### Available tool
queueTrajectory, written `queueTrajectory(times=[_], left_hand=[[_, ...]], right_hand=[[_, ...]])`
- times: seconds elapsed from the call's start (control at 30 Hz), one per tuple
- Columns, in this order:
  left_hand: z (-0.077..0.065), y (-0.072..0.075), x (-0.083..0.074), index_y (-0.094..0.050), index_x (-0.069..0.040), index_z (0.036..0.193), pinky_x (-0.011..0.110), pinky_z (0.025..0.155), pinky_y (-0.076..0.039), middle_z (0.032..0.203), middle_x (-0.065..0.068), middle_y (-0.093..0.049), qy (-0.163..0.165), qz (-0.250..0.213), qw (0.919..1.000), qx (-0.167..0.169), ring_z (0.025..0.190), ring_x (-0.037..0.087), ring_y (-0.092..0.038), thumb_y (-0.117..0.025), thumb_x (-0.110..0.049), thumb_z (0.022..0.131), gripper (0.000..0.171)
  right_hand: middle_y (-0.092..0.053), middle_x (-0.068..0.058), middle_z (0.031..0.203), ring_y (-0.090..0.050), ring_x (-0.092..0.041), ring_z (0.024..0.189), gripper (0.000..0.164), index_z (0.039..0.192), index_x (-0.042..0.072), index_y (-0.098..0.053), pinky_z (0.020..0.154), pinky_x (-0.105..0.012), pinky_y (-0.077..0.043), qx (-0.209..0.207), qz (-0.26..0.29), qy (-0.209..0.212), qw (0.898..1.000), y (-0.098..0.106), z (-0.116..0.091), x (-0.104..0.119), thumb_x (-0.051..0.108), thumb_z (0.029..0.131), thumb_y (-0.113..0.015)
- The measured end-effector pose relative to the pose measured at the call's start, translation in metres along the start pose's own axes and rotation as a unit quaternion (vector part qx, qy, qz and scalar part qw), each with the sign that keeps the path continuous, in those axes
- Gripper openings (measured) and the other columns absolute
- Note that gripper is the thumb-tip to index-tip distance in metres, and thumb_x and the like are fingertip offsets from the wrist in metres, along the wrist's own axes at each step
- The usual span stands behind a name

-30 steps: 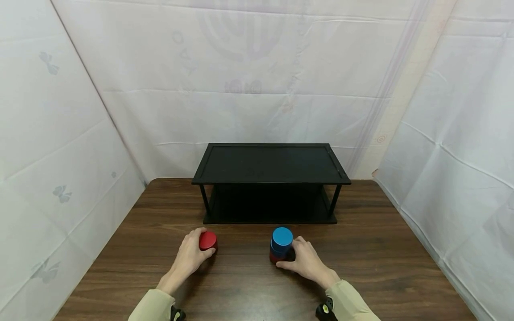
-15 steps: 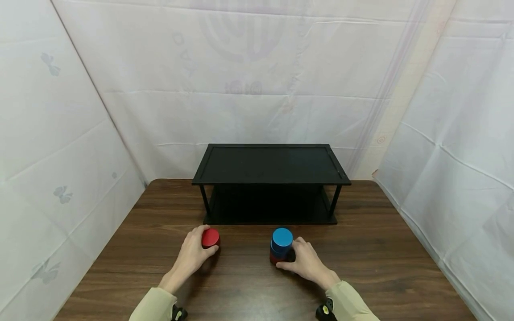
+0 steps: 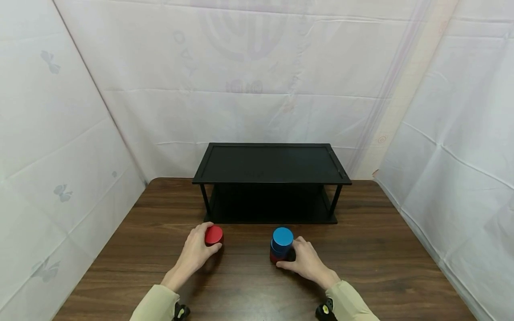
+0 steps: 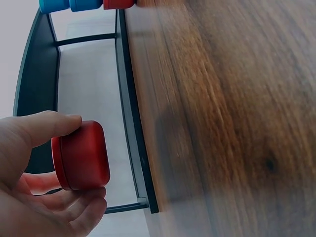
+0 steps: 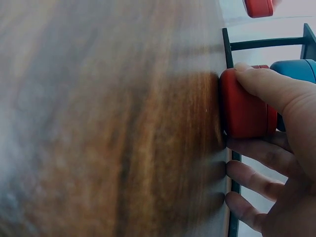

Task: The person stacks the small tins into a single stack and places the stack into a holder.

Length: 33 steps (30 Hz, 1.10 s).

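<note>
My left hand [image 3: 194, 249] grips a small round red tin [image 3: 214, 234] between thumb and fingers. In the left wrist view this tin [image 4: 85, 155] is held above the tabletop. To the right stands a stack of tins, with blue tins [image 3: 283, 237] on top of another red tin [image 5: 246, 104]. My right hand [image 3: 306, 264] holds that bottom red tin, thumb on one side and fingers on the other. The stack's red base sits on the table. Part of the blue tins is hidden behind the right hand in the right wrist view.
A black two-level rack [image 3: 269, 164] stands just beyond both hands, with an open lower level. Everything is on a brown wooden table [image 3: 120, 263]. White sheets [image 3: 257, 67] hang behind and along both sides.
My left hand has moved slightly right and away from me, toward the rack, carrying the red tin. The right hand and the stack have stayed put.
</note>
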<state>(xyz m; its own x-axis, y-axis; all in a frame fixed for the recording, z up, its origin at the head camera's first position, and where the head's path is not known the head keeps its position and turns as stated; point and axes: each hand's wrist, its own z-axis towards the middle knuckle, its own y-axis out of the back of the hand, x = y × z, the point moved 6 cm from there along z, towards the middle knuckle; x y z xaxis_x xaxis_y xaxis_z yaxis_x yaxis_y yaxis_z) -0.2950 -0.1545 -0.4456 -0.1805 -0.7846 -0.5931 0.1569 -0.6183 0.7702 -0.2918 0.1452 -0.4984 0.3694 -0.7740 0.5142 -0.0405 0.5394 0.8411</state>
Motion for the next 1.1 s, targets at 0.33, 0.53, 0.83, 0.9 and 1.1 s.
queueTrajectory(times=[0.33, 0.53, 0.83, 0.9, 1.1], left_hand=[[0.0, -0.002, -0.007, -0.054, 0.001, 0.127, 0.045, 0.084, -0.054, 0.118, 0.019, -0.062, -0.007, 0.0, 1.0, -0.001, 0.106, 0.032, -0.056, -0.08, -0.015, 0.075, 0.061], [0.001, -0.002, -0.01, -0.053, 0.001, 0.128, 0.045, 0.083, -0.054, 0.117, 0.019, -0.062, -0.012, -0.004, 0.9999, -0.001, 0.105, 0.032, -0.056, -0.08, -0.015, 0.075, 0.062], [0.002, -0.002, -0.015, -0.053, 0.001, 0.128, 0.045, 0.084, -0.055, 0.12, 0.019, -0.061, -0.014, -0.006, 0.9999, 0.001, 0.106, 0.032, -0.055, -0.08, -0.014, 0.076, 0.061], [0.002, -0.002, -0.016, -0.053, 0.0, 0.129, 0.045, 0.084, -0.055, 0.12, 0.019, -0.061, -0.014, -0.007, 0.9999, 0.002, 0.106, 0.031, -0.055, -0.08, -0.014, 0.076, 0.061], [0.002, -0.001, -0.018, -0.053, 0.0, 0.129, 0.044, 0.083, -0.056, 0.12, 0.018, -0.06, -0.013, -0.01, 0.9999, 0.004, 0.106, 0.031, -0.055, -0.08, -0.014, 0.076, 0.061]], right_hand=[[-0.06, 0.003, 0.097, -0.052, -0.012, 0.09, 0.056, 0.114, 0.011, -0.066, 0.082, -0.039, -0.045, 0.005, 0.001, -0.001, 1.0, -0.002, -0.001, -0.002, 0.048, 0.074, -0.08], [-0.06, 0.003, 0.096, -0.051, -0.011, 0.089, 0.056, 0.113, 0.011, -0.066, 0.082, -0.039, -0.045, 0.003, 0.001, -0.001, 1.0, -0.001, 0.0, -0.002, 0.048, 0.074, -0.079], [-0.06, 0.004, 0.097, -0.051, -0.011, 0.089, 0.055, 0.114, 0.011, -0.066, 0.083, -0.039, -0.045, 0.0, 0.004, 0.0, 1.0, 0.0, 0.001, -0.001, 0.048, 0.074, -0.079], [-0.061, 0.004, 0.097, -0.051, -0.011, 0.09, 0.055, 0.114, 0.012, -0.066, 0.083, -0.039, -0.045, 0.0, 0.003, 0.001, 1.0, 0.0, 0.001, -0.001, 0.047, 0.074, -0.079], [-0.061, 0.003, 0.098, -0.052, -0.011, 0.091, 0.056, 0.115, 0.011, -0.066, 0.084, -0.04, -0.045, 0.0, 0.004, 0.002, 1.0, -0.001, 0.0, -0.002, 0.048, 0.074, -0.079]])
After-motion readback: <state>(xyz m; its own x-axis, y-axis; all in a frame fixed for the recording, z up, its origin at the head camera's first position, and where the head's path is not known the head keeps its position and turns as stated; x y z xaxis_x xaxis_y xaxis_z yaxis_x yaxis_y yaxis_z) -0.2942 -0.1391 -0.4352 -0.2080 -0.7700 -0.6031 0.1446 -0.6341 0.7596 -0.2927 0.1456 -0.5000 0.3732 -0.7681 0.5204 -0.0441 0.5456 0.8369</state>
